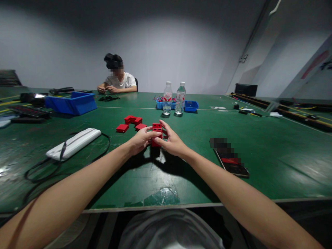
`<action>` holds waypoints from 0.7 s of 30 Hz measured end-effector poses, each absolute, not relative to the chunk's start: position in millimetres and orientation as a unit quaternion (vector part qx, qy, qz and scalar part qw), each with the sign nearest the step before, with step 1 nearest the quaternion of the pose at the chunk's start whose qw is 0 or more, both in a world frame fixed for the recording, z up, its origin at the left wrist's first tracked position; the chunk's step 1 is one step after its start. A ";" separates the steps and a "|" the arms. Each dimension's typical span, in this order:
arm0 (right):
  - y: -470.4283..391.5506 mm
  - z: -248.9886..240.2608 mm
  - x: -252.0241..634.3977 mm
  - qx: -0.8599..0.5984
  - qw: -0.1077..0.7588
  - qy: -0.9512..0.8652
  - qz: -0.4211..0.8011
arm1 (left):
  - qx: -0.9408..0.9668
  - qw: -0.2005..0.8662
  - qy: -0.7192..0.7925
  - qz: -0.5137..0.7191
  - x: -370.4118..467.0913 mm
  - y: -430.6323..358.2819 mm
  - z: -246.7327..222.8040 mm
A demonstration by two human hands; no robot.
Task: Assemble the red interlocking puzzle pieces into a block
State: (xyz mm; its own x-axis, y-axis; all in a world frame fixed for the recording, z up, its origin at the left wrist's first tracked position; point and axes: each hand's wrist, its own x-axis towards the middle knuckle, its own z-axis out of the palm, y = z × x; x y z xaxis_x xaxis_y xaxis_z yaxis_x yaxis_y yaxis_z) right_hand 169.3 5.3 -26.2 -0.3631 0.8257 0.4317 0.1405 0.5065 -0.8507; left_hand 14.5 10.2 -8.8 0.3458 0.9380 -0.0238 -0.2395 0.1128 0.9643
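Observation:
A small upright red block (pixel 157 128) with openings in its top part stands at the middle of the green table, between my two hands. My left hand (pixel 141 139) grips it from the left, thumb across its front. From the right, my right hand (pixel 173 140) holds the same block, thumb on its lower front and fingers around its far side. Just beyond my left hand lie several more red pieces: a flat square one (pixel 122 128), another flat one (pixel 140 127) and a notched one (pixel 133 120).
Two water bottles (pixel 167 100) stand before small blue trays (pixel 191 106). A large blue bin (pixel 71 103) is at the left, with a white power bank (pixel 74 144) and black cable nearer. A phone (pixel 229 157) lies right. Across the table sits a person (pixel 120 81).

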 end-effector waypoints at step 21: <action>-3.2 -17.8 165.6 -0.363 0.465 -0.619 0.519 | 0.522 0.642 0.341 0.445 16.6 1.9 2.6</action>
